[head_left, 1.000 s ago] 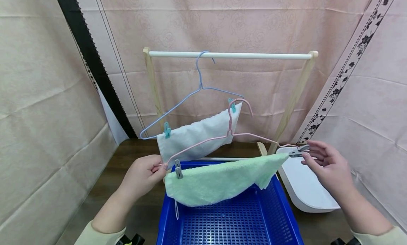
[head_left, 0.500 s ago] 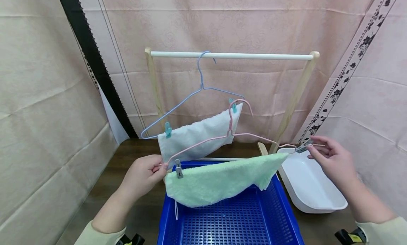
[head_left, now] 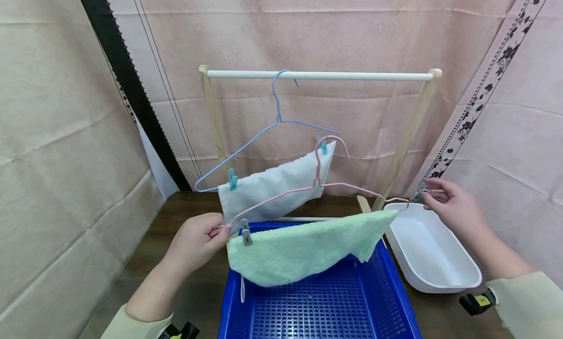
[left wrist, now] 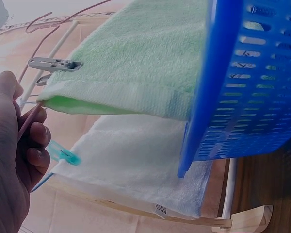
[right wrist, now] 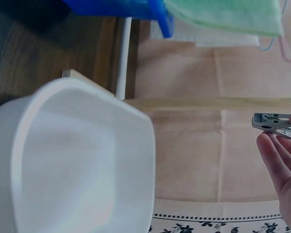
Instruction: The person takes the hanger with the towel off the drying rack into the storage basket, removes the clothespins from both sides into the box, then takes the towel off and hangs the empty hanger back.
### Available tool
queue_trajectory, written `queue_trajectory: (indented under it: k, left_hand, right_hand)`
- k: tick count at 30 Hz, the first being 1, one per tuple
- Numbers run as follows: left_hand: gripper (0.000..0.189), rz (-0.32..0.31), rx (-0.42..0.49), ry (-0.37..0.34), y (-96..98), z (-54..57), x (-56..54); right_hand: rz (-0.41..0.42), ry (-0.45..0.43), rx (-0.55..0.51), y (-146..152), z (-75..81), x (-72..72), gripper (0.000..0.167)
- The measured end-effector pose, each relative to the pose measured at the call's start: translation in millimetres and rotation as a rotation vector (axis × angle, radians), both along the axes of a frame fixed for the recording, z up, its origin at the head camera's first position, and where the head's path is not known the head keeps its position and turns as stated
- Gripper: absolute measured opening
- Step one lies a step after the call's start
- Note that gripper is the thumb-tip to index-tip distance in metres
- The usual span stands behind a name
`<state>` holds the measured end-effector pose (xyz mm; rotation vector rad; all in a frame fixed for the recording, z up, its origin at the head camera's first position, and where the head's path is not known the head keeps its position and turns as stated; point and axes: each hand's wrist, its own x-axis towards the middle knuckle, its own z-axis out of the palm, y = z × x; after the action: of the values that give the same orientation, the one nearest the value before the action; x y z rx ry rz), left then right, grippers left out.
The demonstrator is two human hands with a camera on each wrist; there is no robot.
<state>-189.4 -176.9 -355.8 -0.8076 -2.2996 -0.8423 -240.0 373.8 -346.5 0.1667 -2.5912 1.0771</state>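
My left hand (head_left: 200, 241) grips the left end of a pink wire hanger (head_left: 281, 196), its hook standing free of the rail. A light green towel (head_left: 303, 251) hangs along the hanger's lower part, folded over it, above a blue basket (head_left: 400, 290). Near the towel's left corner sits a grey clothespin (head_left: 246, 233), also plain in the left wrist view beside my curled fingers. My right hand (head_left: 457, 207) pinches a second grey clothespin (right wrist: 274, 124) between thumb and fingers, off to the right of the towel's right corner.
A white rail (head_left: 365, 76) on wooden legs carries a blue hanger (head_left: 250, 146), with a white towel (head_left: 272, 187) held by two teal clothespins (head_left: 232, 179). A white tub (head_left: 433, 251) stands right of the basket on the dark wooden table (head_left: 145, 275). Cloth walls surround it.
My right hand has drawn the grey clothespin off the towel's right corner, moving right and slightly up past the hanger's end. My left hand stays put on the hanger.
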Motion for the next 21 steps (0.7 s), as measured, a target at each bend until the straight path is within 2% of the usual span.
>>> queue_trajectory:
  k: [3, 9, 16, 21]
  left_hand:
    - [0.042, 0.002, -0.001, 0.0, 0.3, -1.1, -0.2]
    - [0.041, 0.004, -0.011, 0.005, 1.6, -1.9, -0.8]
    - [0.042, -0.01, -0.006, 0.032, 3.0, -1.2, -1.1]
    - [0.042, -0.011, -0.001, 0.015, 3.4, -0.5, -0.7]
  right_hand:
    - [0.026, -0.024, 0.049, 3, -4.1, -12.7, 0.052]
    - [0.002, -0.035, 0.2, 8, -15.7, -32.3, 0.05]
    - [0.018, -0.113, 0.283, 15, -30.4, -50.1, 0.046]
    - [0.064, -0.165, 0.337, 24, -40.1, -59.1, 0.044]
